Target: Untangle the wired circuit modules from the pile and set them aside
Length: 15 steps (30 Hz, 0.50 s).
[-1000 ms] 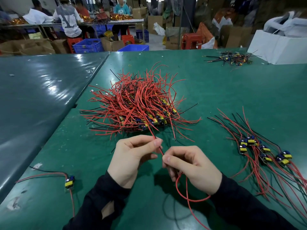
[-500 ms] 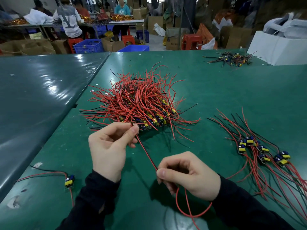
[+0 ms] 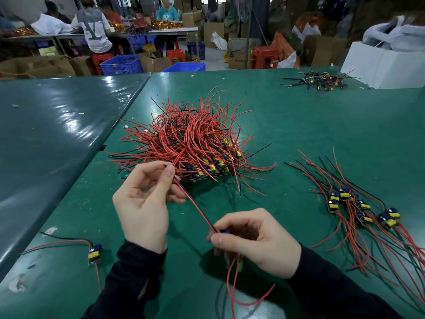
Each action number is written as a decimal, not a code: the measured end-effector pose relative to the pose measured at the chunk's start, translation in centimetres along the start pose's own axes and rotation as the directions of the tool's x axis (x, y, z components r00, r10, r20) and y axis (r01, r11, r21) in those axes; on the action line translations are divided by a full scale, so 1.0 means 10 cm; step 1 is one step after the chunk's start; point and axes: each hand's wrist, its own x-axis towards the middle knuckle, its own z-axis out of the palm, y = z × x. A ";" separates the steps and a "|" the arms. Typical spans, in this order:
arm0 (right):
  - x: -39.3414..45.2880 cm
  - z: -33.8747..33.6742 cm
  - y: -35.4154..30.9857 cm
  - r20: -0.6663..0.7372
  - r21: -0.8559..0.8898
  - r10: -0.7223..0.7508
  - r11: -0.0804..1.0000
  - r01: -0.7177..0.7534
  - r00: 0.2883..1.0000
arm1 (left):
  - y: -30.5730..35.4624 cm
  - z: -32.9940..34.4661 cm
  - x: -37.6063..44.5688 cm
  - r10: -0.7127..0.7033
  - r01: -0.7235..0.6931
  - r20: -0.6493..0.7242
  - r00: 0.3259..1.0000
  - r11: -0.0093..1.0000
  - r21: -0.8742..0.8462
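Head view: the left hand (image 3: 142, 203) pinches a red wire (image 3: 195, 207) at the pile's (image 3: 190, 143) near edge, frame centre. Right hand (image 3: 255, 242), lower centre, grips a module (image 3: 225, 231) on that taut wire. Sorted modules (image 3: 363, 208) lie right on the green surface (image 3: 322, 134).

Green table (image 3: 299, 134) strewn with wired modules.
Tangled pile (image 3: 190, 143) centre; sorted modules (image 3: 363, 208) right; single module (image 3: 94, 254) near-left; white box (image 3: 381, 65) far-right.

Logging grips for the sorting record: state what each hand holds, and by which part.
Left hand pinches the far end of a red wire. Right hand grips that wire's module end; the module is mostly hidden by its fingers.
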 end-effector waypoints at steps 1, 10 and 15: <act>0.01 -0.01 0.00 -0.039 -0.005 -0.004 1.000 0.004 0.999 | 0.01 0.02 -0.01 0.003 -0.003 0.019 1.000 1.000 0.000; 0.13 -0.24 -0.01 -0.510 0.243 0.097 0.970 0.034 0.855 | -0.06 0.27 -0.40 -0.563 0.517 0.462 0.686 0.823 0.235; 0.13 -0.19 0.01 -0.537 0.204 0.100 0.979 0.014 0.837 | -0.05 0.32 -0.49 -0.743 0.778 0.560 0.368 0.576 0.253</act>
